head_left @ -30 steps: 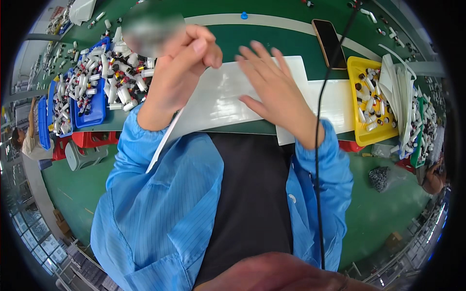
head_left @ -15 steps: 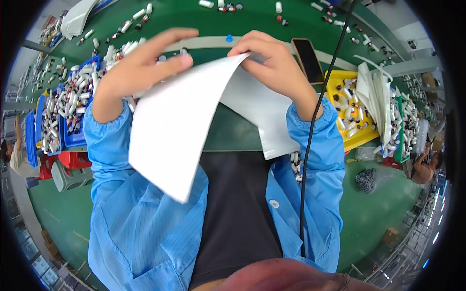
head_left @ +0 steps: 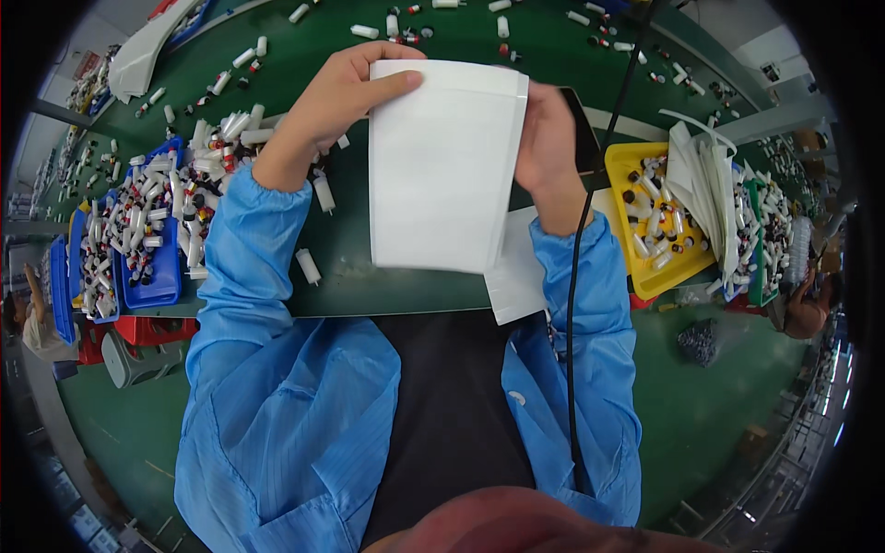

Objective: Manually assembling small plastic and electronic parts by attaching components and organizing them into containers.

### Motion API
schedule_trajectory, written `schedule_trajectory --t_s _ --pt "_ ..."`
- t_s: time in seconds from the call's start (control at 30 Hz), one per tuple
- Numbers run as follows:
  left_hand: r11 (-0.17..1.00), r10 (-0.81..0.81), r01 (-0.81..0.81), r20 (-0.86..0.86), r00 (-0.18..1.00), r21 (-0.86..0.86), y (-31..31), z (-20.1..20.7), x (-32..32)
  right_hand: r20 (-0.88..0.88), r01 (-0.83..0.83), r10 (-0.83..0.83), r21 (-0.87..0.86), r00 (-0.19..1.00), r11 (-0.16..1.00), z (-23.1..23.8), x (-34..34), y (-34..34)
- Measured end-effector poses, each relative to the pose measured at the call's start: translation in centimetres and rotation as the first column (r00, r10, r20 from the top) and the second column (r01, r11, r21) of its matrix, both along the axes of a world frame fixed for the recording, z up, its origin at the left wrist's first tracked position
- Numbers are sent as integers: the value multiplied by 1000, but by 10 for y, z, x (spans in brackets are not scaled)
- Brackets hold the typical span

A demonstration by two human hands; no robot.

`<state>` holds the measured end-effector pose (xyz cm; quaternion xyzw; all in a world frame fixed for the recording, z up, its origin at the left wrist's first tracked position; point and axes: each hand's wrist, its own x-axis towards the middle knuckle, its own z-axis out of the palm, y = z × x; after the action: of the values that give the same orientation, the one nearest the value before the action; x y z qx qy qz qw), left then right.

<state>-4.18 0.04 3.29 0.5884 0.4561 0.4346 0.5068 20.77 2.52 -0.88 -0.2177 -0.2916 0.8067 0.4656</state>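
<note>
A white flat mailing bag hangs upright over the table, with a folded band along its top and a seam down its right side. My left hand is closed on its upper left corner, thumb in front and fingers behind. Against the right edge is my right hand, blurred and partly behind the bag, so its grip is hidden. Another white bag lies on the table below my right wrist. Several white bottles with dark and red ends are piled by my left forearm; one loose bottle lies nearer me.
Blue bins full of bottles stand at the left. To the right are a yellow tray of bottles, white bags and a dark phone. A black cable hangs before my right arm. More bottles lie on the far surface.
The bag has turned from tilted and curled to upright and flat. My left hand has gone from spread fingers to gripping its corner; my right hand has moved down to its side.
</note>
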Motion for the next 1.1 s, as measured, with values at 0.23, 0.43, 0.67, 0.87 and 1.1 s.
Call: schedule_trajectory --t_s 0.23,0.43,0.67,0.87,1.1 --pt "998 57 -55 45 997 -26 13 -35 1 332 80 -185 306 925 949 -25 -14 2" --pt "999 43 -44 -84 996 -12 12 -51 5 480 121 -262 304 837 945 -38 -11 -2" --pt "998 36 -40 -82 996 -49 12 -61 3 565 180 -366 358 740 916 -31 -16 -12" --pt "996 7 -13 -72 997 -85 9 -50 1 608 96 -252 278 753 956 -31 -11 -8" --pt "993 -113 106 -217 970 -42 15 -53 -5 538 103 -204 213 818 972 -39 -15 -5"
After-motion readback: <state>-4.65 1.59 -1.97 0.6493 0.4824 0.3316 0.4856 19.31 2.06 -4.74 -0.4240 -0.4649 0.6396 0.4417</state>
